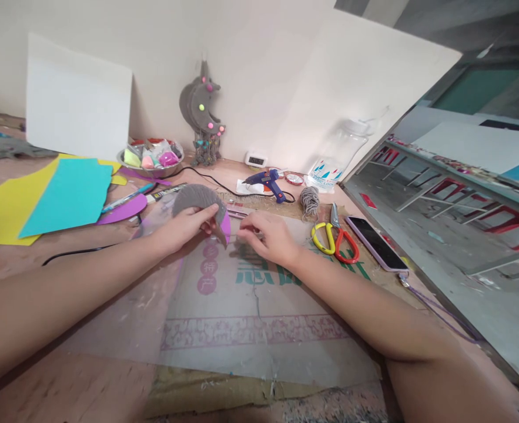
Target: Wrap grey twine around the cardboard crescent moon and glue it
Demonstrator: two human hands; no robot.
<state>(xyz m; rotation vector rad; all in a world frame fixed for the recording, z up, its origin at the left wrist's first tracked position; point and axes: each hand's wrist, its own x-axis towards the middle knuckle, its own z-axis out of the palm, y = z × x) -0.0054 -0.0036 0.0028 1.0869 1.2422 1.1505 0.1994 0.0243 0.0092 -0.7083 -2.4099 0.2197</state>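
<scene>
My left hand (188,226) grips a crescent moon (200,200) wrapped mostly in grey yarn, with a bare purple patch near its lower tip. Just right of that tip is my right hand (270,236), its thumb and fingers pinched together; what they hold is too small to make out. A thin dark strand (256,296) shows on the printed plastic sheet (294,302) below my hands. A ball of grey yarn (309,201) lies beyond my right hand. Yellow-and-red-handled scissors (335,235) rest to its right.
A blue glue gun (268,183) with a black cord lies behind my hands. A phone (376,242) sits near the table's right edge. Yellow and turquoise sheets (67,197) and a bowl (151,167) are at left. A finished-looking grey moon decoration (200,108) hangs behind.
</scene>
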